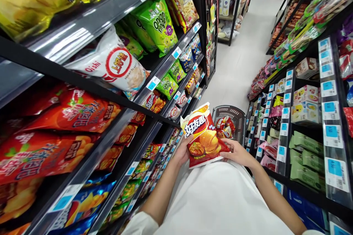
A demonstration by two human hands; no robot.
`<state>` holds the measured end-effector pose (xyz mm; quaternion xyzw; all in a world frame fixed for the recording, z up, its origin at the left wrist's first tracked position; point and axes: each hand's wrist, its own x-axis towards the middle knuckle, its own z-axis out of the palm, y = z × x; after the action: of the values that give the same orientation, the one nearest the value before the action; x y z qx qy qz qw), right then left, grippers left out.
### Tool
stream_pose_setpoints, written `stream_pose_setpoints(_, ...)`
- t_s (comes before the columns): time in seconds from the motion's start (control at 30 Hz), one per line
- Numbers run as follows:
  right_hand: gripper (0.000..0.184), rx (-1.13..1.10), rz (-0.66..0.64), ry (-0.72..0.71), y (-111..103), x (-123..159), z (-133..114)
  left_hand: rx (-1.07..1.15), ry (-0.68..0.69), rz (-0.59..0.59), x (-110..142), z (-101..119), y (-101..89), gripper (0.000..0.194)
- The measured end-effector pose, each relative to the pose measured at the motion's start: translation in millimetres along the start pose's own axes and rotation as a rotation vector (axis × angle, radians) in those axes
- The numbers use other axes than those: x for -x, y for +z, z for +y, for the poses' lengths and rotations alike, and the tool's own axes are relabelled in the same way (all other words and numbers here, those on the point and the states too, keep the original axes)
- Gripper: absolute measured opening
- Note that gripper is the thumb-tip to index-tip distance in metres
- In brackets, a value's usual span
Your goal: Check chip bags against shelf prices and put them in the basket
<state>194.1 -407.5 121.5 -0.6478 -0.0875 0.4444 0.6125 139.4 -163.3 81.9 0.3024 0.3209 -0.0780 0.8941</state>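
Several red packets (225, 126) sit in the basket (239, 122) beyond the held chip bag (203, 136).

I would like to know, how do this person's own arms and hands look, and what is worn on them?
The left hand and right hand are ungloved, with no watch or bracelet visible. The left forearm and right forearm are bare. A plain white sleeve shows above the left forearm, matching the white top.
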Motion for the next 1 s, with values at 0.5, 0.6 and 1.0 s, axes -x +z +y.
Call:
stream_pose_setpoints(0.5,0.091,-0.040,0.245,-0.206,12,-31,-27,-0.207,0.154,-0.060,-6,-15,31.5,0.068)
stream_pose_setpoints(0.6,0.088,-0.117,0.291,-0.165,16,-37,-22,-0.192,0.135,-0.036,-6,-14,30.9,0.071)
stream_pose_setpoints(1.0,0.068,-0.203,0.347,-0.166,15,-38,-23,-0.274,0.121,-0.029,-4,0,40.7,0.070)
